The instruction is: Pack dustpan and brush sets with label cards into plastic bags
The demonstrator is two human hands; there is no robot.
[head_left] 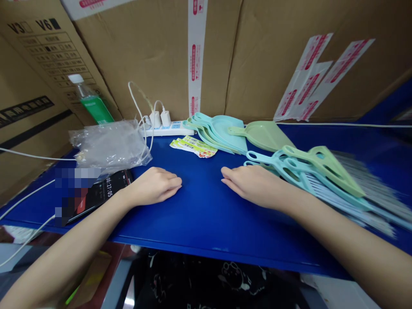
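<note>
1. The brushes (310, 160) lie in a loose pile toward the desk's right edge, handles pointing at its middle. They look light and stiff, probably smooth plastic; the ringed handle ends or narrow necks should give the surest hold, while the pale bristles would bend.
2. The right hand (252, 184) is just beside the blue handles; whether it touches one, I cannot tell. Its fingers are curled in a loose fist, nothing visible in them.
3. The left hand (156, 185) rests left of the desk's middle, its fingers likewise folded inward, with nothing showing in the grip.
4. Dustpans (227, 128) in pale blue and green overlap near the far edge: thin, broad, flat-bottomed, with slim handles that look easiest to grasp.
5. Glossy printed cards (195, 147), yellow-green and white, lie fanned beside the dustpans; they are likely thin and slippery.
6. Clear plastic bags (111, 143), crinkled and limp, lie toward the far left corner; a black phone (107, 193) lies between them and the front edge.
7. Along the far edge sit a white power strip (189, 132) and a green-labelled bottle (96, 107), tilted, before cardboard boxes (144, 51).
8. The desk (199, 219) itself is smooth and deep blue.
</note>
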